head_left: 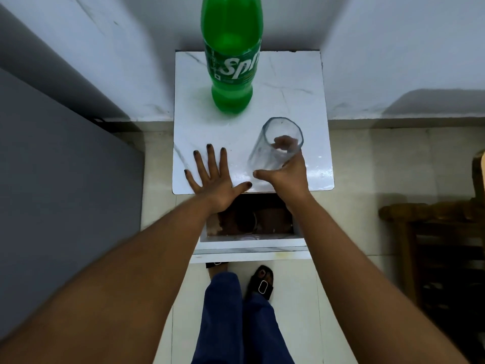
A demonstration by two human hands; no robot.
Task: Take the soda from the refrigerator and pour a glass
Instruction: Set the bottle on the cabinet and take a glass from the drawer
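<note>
A tall green soda bottle stands upright at the back of a small white marble-topped table; its cap is out of view above the frame. An empty clear glass stands at the table's front right, tilted a little, and my right hand is wrapped around its lower part. My left hand lies flat on the tabletop with its fingers spread, just left of the glass and in front of the bottle.
A grey refrigerator fills the left side, its door closed. White walls meet behind the table. A dark wooden piece of furniture stands at the right. Below the tabletop is an open shelf. My feet in black sandals stand on the pale floor.
</note>
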